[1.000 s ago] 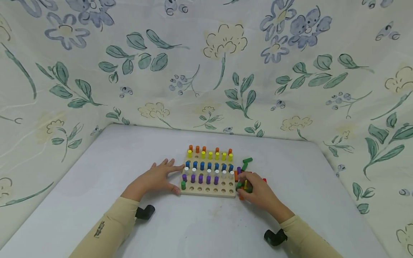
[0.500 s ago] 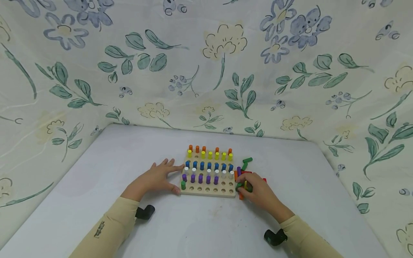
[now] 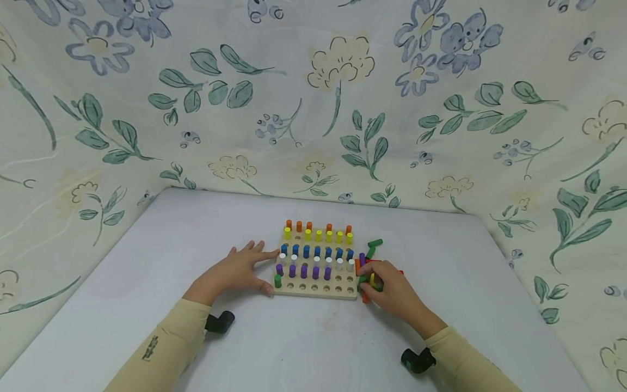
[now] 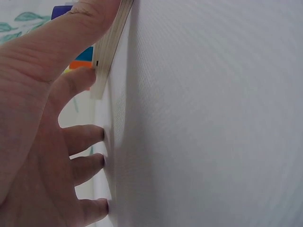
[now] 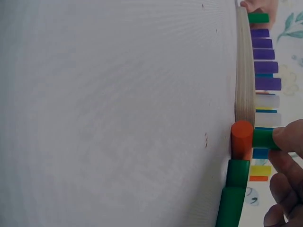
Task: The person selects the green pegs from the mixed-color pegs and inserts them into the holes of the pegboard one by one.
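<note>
A pale wooden pegboard (image 3: 313,292) lies mid-table with rows of orange, yellow, blue, white and purple pegs. In its front row one green peg (image 3: 277,281) stands at the left end, beside bare holes. My left hand (image 3: 235,272) is spread on the table at the board's left side, with thumb and index finger against the edge. By the right edge, my right hand (image 3: 397,294) pinches a green peg (image 5: 262,138) between thumb and fingertips. That peg stands nearly upright, behind a lying orange peg (image 5: 242,139) in the right wrist view.
Loose pegs lie to the right of the board, partly under the right hand: a green peg (image 3: 375,243) farther back, a purple peg (image 3: 362,259) and a red peg (image 3: 401,272) among them. A floral cloth (image 3: 294,109) hangs behind the white table (image 3: 274,348).
The green peg at my right fingertips has tipped more upright, with the right hand almost in the same place. My left hand and the board stay put.
</note>
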Tool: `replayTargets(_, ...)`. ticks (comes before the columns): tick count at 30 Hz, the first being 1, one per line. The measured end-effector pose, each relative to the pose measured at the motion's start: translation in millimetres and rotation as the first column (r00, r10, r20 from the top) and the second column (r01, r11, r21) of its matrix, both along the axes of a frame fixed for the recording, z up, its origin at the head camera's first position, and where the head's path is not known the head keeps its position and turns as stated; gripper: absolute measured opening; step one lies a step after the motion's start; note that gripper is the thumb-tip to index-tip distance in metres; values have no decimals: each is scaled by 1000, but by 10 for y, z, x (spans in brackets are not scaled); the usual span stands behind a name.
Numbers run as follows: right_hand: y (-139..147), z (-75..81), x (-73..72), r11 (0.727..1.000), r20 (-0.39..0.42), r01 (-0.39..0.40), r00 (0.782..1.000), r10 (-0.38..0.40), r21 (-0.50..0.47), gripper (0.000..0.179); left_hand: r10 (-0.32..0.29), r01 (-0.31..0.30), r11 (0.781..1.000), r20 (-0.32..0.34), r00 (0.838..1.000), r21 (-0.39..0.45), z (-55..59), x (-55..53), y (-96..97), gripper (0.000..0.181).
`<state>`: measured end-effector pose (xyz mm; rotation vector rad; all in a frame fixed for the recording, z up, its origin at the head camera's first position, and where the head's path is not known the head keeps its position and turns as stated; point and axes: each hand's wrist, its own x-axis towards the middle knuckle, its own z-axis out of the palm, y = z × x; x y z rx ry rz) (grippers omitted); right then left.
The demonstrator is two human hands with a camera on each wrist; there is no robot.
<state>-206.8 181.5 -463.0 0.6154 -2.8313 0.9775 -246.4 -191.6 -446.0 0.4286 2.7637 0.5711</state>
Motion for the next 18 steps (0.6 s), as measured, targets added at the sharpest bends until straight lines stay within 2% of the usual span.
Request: replayTargets(18, -33, -1, 8, 998, -58, -52, 997, 50, -39, 28, -7, 7, 1000, 1, 1000, 0, 2, -2, -5, 105)
